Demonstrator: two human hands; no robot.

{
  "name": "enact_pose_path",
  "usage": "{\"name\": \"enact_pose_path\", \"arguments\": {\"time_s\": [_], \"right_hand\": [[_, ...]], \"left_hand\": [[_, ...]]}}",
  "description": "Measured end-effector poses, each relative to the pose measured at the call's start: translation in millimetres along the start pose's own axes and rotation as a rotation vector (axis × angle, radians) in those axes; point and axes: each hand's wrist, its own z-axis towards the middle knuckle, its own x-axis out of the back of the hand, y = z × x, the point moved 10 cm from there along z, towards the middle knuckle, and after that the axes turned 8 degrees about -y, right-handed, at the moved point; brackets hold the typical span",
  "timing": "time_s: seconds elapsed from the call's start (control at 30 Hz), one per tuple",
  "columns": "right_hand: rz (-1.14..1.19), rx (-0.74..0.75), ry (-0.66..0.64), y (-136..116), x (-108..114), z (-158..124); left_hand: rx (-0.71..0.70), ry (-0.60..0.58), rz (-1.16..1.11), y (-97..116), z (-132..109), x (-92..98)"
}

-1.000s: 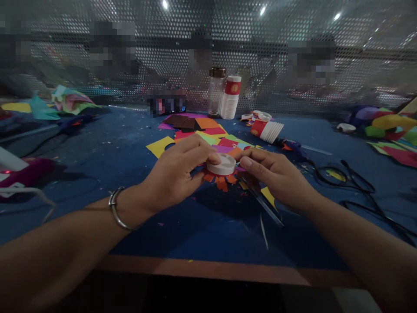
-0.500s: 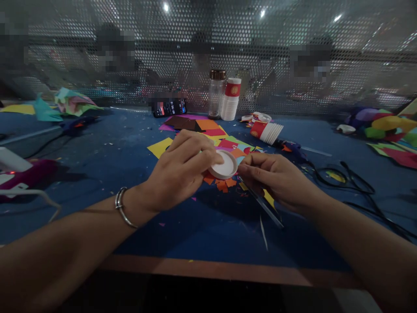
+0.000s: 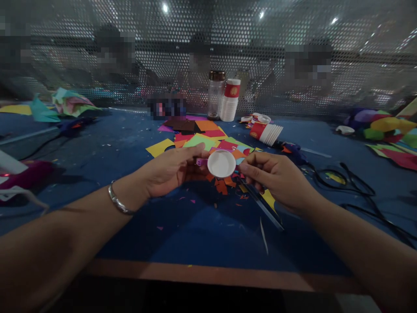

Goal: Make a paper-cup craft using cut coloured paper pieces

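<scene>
Right hand (image 3: 275, 178) clamping white cup (image 3: 221, 165) by right edge, above orange scraps (image 3: 222, 187). Left hand (image 3: 172, 170) cupping around purple bit (image 3: 201, 162) at other edge; whether fingers are gripping, cannot tell. Blue table (image 3: 156, 243) bearing coloured paper (image 3: 159, 148). Bottle (image 3: 215, 100) and cup stack (image 3: 228, 104) standing before perforated screen (image 3: 260, 61); second stack (image 3: 266, 132) lying nearer. Lights (image 3: 165, 8) glinting in dim room.

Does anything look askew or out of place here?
One stack of paper cups lies on its side, right of centre, odd because the other stack stands upright. Orange paper scraps also litter the blue tabletop.
</scene>
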Motion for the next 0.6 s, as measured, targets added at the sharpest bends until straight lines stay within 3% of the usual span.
{"name": "enact_pose_path", "arguments": {"time_s": [0.17, 0.43, 0.6], "right_hand": [[-0.075, -0.002, 0.029, 0, 3, -1], [-0.099, 0.016, 0.009, -4, 0, 0], [-0.166, 0.021, -0.004, -5, 0, 0]], "left_hand": [[-0.059, -0.093, 0.081, 3, -2, -7.8], [-0.219, -0.045, 0.264, 18, -4, -4.6], [-0.196, -0.029, 0.312, 18, -7, -4.6]]}}
